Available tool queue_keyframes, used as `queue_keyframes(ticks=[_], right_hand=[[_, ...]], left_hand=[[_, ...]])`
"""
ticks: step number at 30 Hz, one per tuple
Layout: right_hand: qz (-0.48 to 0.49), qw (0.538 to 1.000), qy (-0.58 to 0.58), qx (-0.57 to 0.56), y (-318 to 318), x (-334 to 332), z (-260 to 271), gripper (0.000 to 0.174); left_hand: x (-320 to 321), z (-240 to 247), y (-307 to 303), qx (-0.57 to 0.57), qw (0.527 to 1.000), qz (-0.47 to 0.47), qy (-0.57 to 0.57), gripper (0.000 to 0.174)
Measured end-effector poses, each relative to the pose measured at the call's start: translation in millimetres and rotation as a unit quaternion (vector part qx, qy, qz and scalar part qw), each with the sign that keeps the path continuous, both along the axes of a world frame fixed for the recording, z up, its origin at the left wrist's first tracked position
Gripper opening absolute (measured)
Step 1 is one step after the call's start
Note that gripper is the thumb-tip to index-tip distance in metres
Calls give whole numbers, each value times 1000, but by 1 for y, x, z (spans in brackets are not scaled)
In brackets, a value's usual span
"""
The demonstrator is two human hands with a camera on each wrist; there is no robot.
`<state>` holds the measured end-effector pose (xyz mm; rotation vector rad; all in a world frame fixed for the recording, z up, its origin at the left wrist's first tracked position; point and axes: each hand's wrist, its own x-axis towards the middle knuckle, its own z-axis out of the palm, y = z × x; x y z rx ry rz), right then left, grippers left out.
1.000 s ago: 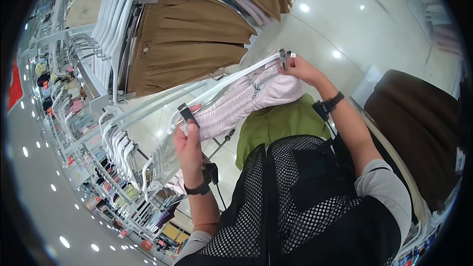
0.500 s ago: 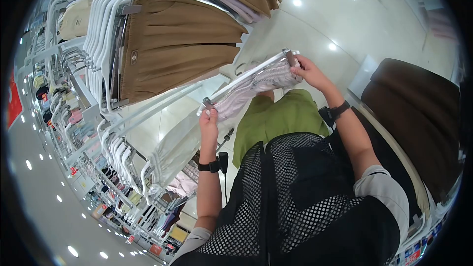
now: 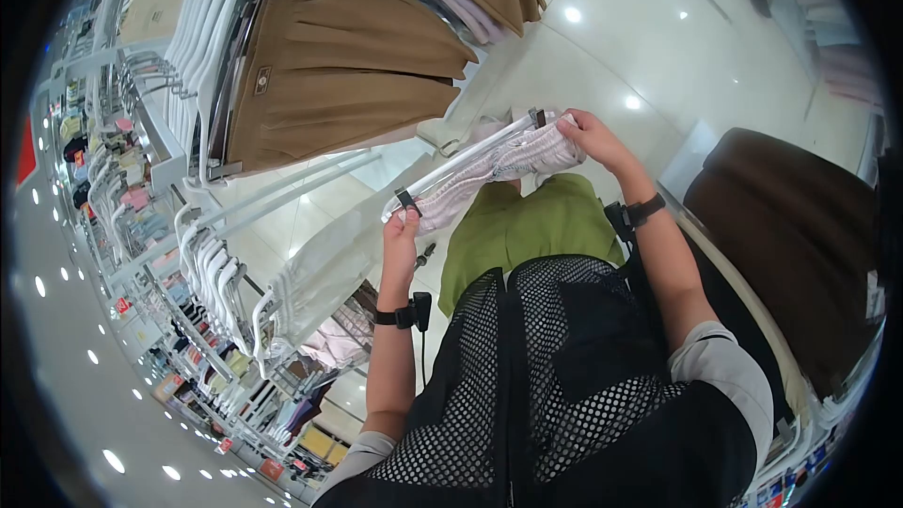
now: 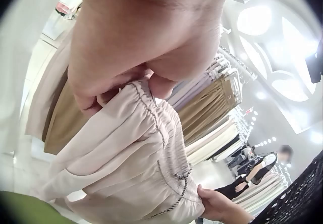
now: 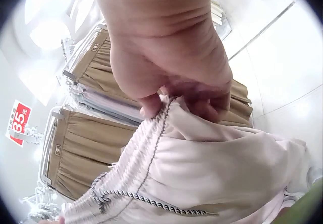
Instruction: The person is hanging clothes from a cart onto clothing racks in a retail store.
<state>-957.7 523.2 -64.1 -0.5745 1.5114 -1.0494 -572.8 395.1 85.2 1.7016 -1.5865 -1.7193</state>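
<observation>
Pale pink pants (image 4: 131, 158) with a gathered elastic waist and a black-and-white drawstring (image 5: 161, 205) are stretched sideways between my hands. My left hand (image 3: 400, 243) pinches one end of the waistband, right by a dark hanger clip (image 3: 407, 201). At the other end, my right hand (image 3: 596, 142) grips the waistband corner between thumb and fingers. A white hanger (image 3: 470, 160) runs along the far side of the waistband. Its other clip (image 3: 536, 119) stands a little apart from my right fingers. In the right wrist view the fabric hangs in folds below the hand.
Brown pants (image 3: 348, 66) hang on a rack at the left, beside a row of white hangers (image 3: 193, 47). White pants (image 3: 329, 273) hang nearer, below the rail. Dark brown garments (image 3: 790, 245) hang on the right. A red price sign (image 5: 19, 123) shows in the right wrist view.
The hanger and pants have come lower and away from the rack, the left hand shifting right. The right hand, earlier at the clip, now holds the waistband apart from it.
</observation>
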Motion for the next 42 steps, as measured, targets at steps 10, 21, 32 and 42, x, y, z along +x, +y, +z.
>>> queue_keyframes(ticks=[10, 21, 32, 42], right_hand=[[-48, 997, -39, -49, -16, 1, 15, 19], [-31, 983, -32, -176, -36, 38, 39, 18], [41, 941, 253, -221, -58, 72, 146, 13], [212, 773, 367, -472, -71, 101, 258, 20]], left_hand=[[13, 3, 17, 1, 999, 41, 29, 41], [81, -44, 40, 34, 996, 59, -49, 41], [92, -34, 34, 165, 971, -47, -167, 46], [-43, 59, -16, -135, 968, -159, 138, 55]])
